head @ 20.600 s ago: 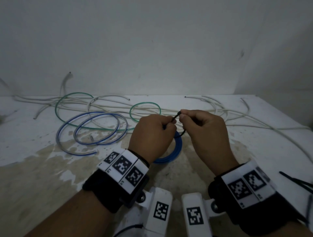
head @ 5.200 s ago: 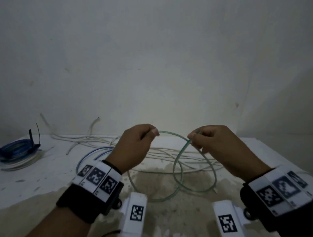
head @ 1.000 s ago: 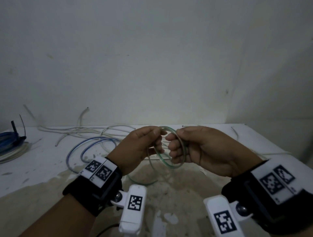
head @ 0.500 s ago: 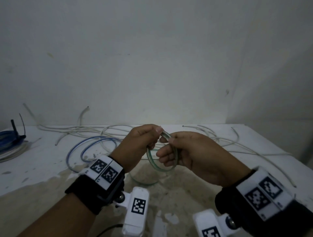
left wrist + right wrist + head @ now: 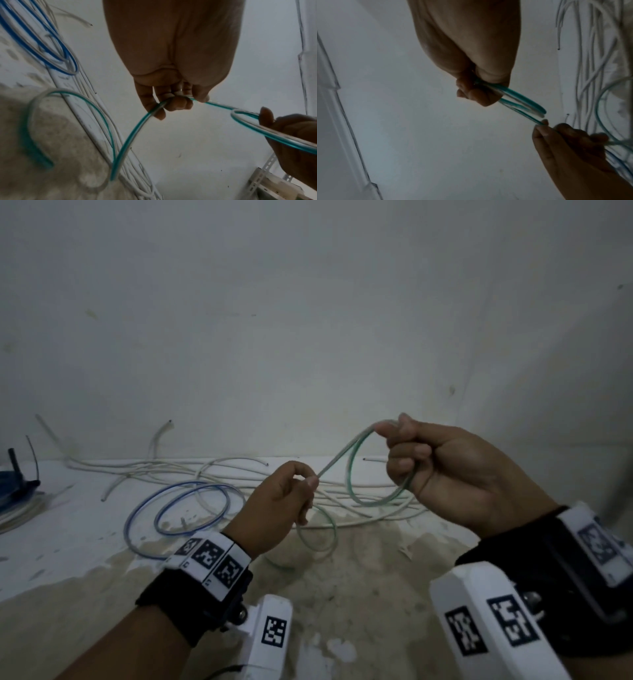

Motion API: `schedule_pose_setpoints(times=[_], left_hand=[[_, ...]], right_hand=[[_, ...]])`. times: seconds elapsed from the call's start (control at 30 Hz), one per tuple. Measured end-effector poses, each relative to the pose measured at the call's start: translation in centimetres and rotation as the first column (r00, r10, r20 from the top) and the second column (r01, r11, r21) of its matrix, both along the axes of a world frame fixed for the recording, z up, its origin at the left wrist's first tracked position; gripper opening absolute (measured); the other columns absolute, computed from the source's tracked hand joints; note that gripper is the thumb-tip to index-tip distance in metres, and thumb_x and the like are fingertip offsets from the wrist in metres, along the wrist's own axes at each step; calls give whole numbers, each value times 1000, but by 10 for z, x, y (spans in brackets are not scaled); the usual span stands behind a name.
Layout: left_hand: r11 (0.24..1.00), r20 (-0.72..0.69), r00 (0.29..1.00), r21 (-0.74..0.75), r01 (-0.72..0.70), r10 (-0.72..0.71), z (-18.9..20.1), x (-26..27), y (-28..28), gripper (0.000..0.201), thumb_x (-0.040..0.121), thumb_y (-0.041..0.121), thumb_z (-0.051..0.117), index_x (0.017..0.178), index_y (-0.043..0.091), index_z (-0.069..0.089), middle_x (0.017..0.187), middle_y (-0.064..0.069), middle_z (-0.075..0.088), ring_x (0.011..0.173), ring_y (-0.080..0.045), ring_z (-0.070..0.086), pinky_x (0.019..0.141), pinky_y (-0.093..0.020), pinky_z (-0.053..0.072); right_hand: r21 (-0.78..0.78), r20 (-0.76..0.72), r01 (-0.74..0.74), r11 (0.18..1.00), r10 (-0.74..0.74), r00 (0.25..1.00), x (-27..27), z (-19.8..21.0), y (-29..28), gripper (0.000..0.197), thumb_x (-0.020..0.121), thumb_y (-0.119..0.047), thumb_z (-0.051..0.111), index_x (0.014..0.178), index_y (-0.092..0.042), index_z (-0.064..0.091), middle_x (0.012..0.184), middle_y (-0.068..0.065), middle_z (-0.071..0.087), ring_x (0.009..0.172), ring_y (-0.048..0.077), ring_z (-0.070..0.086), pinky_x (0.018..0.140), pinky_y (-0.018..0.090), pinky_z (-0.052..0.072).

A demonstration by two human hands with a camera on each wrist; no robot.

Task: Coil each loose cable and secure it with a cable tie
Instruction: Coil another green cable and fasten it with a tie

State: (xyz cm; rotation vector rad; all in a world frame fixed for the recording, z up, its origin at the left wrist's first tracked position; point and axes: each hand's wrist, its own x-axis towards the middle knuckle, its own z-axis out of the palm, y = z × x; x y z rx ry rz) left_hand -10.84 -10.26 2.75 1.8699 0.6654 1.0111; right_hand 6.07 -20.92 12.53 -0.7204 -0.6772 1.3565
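Nearest, the left hand [image 5: 277, 501] is held low above the stained front part of the table [image 5: 359, 594], thumb and curled fingers pinching the green cable [image 5: 337, 460]. Below that hand the cable drops in a loose loop [image 5: 317, 530] whose bottom rests on the table; the left wrist view shows its free run curving down and away from the fingers [image 5: 173, 104].

Up and to the right of the left hand, the right hand [image 5: 455, 470] is raised higher, closed around a small coil [image 5: 376, 498] of the same cable, the thumb pressing the turns against the curled fingers. A short, nearly straight span joins the two hands, which are near each other but apart. In the right wrist view two or three turns [image 5: 518, 100] stick out of the fist toward the left fingertips.

Beyond the left hand, a blue cable [image 5: 181, 508] lies in two flat loops on the table. Behind both hands a tangle of white cables [image 5: 191, 467] runs along the table's back edge against the wall [image 5: 308, 320]. Far left of the left hand, at the picture's edge, sits a blue coil [image 5: 15, 484] with a black tie [image 5: 32, 463] sticking up. The table's right edge lies out beyond the right hand; the front strip under the wrists is bare.
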Motion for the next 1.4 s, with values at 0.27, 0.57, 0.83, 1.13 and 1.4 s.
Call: schedule_pose_setpoints(times=[0.27, 0.57, 0.83, 1.13, 1.4], left_hand=[[960, -101, 980, 239, -142, 171, -10, -1, 13, 14, 97, 19, 47, 89, 29, 52, 71, 8, 57, 59, -1, 51, 63, -24, 45], [941, 12, 956, 171, -292, 294, -14, 7, 10, 18, 97, 13, 46, 84, 23, 55, 70, -1, 61, 58, -7, 55, 64, -40, 52], [842, -255, 895, 501, -201, 366, 9, 3, 4, 19, 96, 14, 41, 108, 14, 56, 79, -4, 65, 71, -17, 58, 66, -32, 46], [845, -560, 828, 446, 294, 7, 12, -11, -10, 32, 72, 15, 41, 88, 15, 70, 90, 3, 62, 79, 1, 53, 70, -8, 36], [780, -488, 872, 561, 276, 43, 6, -23, -7, 35, 84, 56, 56, 97, 30, 75, 129, 8, 48, 118, 6, 41, 97, -2, 26]], right_hand=[[3, -1, 47, 999, -47, 999, 29, 21, -9, 23, 90, -13, 38, 94, 2, 55, 56, -4, 37, 42, 7, 28, 43, 19, 37], [147, -158, 133, 980, -109, 981, 34, 26, -3, 14, 85, -5, 45, 83, -3, 59, 72, 0, 58, 50, 6, 55, 55, 25, 54], [124, -127, 202, 972, -186, 974, 27, 1, 25, 19, 97, -18, 45, 86, -14, 60, 64, -4, 63, 55, 8, 61, 69, 33, 56], [150, -180, 325, 934, -297, 938, 26, -17, 41, 23, 100, -12, 39, 85, -5, 56, 60, 4, 67, 61, 16, 69, 67, 38, 58], [143, -120, 327, 934, -311, 943, 36, -22, 42, 20, 99, -13, 41, 88, -4, 55, 66, 6, 69, 71, 20, 72, 72, 38, 58]])
